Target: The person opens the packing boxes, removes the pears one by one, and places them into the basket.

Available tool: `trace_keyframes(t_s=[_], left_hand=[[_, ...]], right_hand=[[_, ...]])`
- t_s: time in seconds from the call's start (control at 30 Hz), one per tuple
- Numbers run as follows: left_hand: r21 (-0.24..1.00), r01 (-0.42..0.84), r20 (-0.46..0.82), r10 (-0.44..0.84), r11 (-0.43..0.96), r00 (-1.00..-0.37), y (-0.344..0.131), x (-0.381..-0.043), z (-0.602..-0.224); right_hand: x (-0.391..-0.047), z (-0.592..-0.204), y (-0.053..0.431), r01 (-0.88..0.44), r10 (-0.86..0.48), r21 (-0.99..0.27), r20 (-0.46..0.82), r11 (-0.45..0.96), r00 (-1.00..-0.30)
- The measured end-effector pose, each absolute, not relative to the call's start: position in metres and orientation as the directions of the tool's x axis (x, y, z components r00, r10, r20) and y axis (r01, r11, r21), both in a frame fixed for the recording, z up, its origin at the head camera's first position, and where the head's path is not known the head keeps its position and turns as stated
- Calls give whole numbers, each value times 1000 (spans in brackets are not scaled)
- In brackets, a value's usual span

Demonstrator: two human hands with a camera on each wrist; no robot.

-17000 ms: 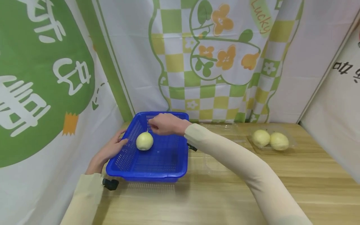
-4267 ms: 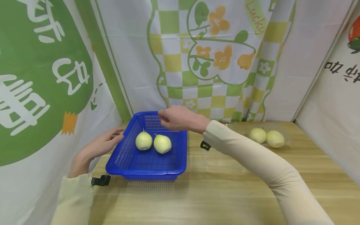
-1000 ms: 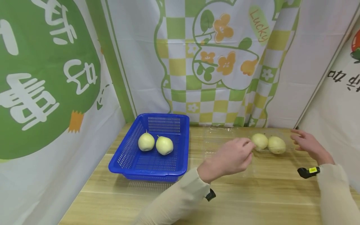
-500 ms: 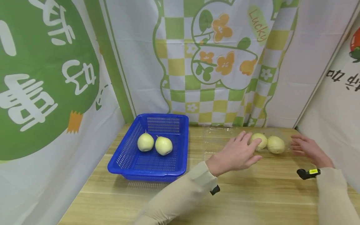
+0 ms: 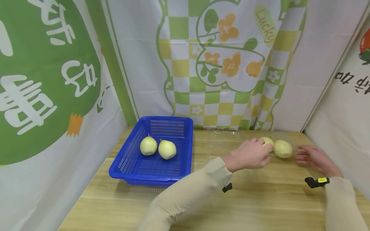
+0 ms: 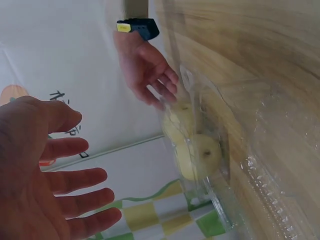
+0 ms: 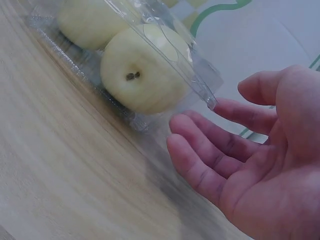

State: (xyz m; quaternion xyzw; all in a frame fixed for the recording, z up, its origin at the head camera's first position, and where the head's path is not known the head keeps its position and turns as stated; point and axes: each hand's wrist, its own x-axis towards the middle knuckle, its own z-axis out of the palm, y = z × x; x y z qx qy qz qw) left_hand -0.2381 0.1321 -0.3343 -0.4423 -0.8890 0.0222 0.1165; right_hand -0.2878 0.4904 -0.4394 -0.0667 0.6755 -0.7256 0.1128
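Two pale yellow pears, one on the left (image 5: 266,141) and one on the right (image 5: 283,149), sit in a clear plastic box (image 7: 80,65) at the back right of the table. My left hand (image 5: 250,155) reaches over the left pear in the head view and partly covers it. In the left wrist view its fingers (image 6: 82,180) are spread, with a gap between them and the fruit. At the box's right end is my right hand (image 5: 318,160). Its fingers are loosely bent, and the index fingertip (image 7: 225,107) touches the box's edge; nothing is gripped.
A blue plastic basket (image 5: 151,178) stands left on the wooden table (image 5: 260,205), with two more pears, one at left (image 5: 148,146) and one at right (image 5: 167,149). A clear plastic lid or tray (image 5: 224,134) lies between basket and box. Fabric walls (image 5: 138,80) enclose the table.
A second pear has appeared in the basket since the earliest frame. Both hands have left the basket for the box. Over the last second my left hand has moved right over the left pear.
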Motion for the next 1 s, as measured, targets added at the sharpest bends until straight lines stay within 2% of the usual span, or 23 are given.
trace_keyframes(t_s=[0.13,0.4,0.8,1.0], left_hand=[[-124,779,162,787,615,-595,135,-245,-336],[-123,794,175,801,595,-573,153,-255,-342],[-63,774,132,774,631,-620,178,-278,-356],[-61,760,110,761,647,-639,187,-285,-362]], right_hand=[[-289,-439,490,90,-226,-994,-76,-55,-971],[-288,-436,486,93,-188,-992,-77,-81,-979],[-292,-446,486,90,-177,-984,-62,-154,-982],[-299,-450,489,148,-179,-977,-120,-151,-977]])
